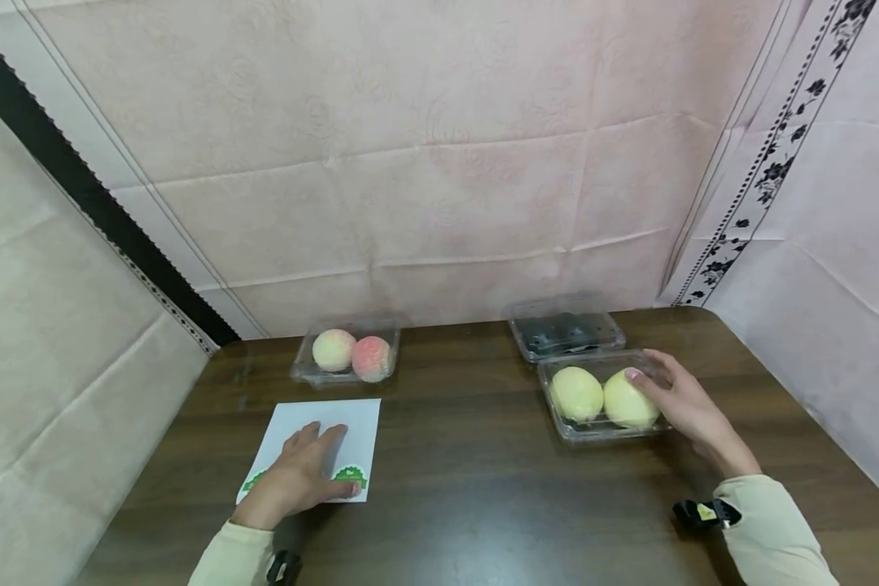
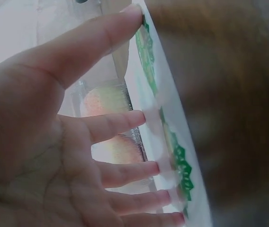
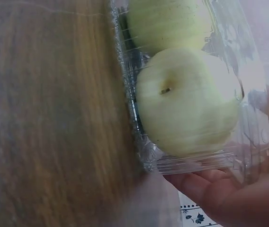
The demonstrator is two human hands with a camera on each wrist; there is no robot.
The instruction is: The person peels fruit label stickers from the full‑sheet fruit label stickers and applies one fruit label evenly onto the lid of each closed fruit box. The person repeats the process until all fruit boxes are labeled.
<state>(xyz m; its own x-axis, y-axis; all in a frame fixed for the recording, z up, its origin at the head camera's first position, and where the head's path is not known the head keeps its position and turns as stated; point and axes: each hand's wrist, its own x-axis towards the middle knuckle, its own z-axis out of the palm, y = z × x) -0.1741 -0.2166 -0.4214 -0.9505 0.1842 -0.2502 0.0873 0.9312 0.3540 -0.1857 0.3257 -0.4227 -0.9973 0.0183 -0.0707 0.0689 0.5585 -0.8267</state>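
Note:
My left hand [image 1: 300, 478] lies with spread, straight fingers on a white sheet [image 1: 355, 437] that bears green scalloped labels [image 1: 350, 474]. The left wrist view shows its fingertips [image 2: 149, 167] right at the sheet's surface. At the right, my right hand [image 1: 684, 403] grips the near right corner of a clear plastic box [image 1: 593, 434]. The thumb lies over the box's side and the fingers go round its edge. Inside are two pale yellow-green round fruits [image 1: 577, 394]; in the right wrist view one fruit [image 3: 186, 109] shows a stem dimple.
Behind the right box stands another clear box [image 1: 531, 350] with dark contents. At the back left, a clear box [image 1: 303, 368] holds two peaches [image 1: 370, 358]. Pale cloth [image 1: 447, 203] hangs behind and beside the brown wooden table [image 1: 469, 488].

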